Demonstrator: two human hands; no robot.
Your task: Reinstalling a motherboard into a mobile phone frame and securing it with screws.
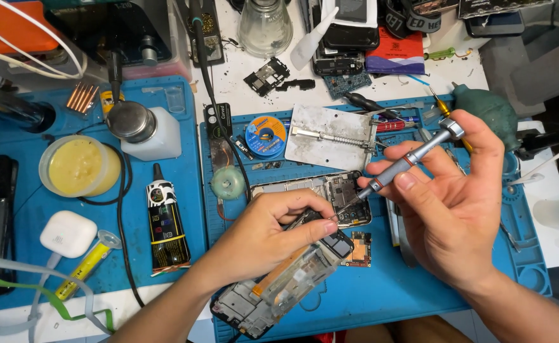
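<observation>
Over the blue work mat (381,298), the right hand (460,209) pinches a grey screwdriver (409,159), tip touching the opened phone frame (286,279) clamped by the left hand (263,238); a black glue tube (165,225) lies left.

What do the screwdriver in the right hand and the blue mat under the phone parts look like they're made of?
The screwdriver in the right hand looks like metal: a matte grey barrel with a shiny silver cap that catches the light. The blue mat looks like silicone or soft rubber: a dull, even surface with moulded trays along its right edge, though the exact material cannot be confirmed by sight.
</observation>
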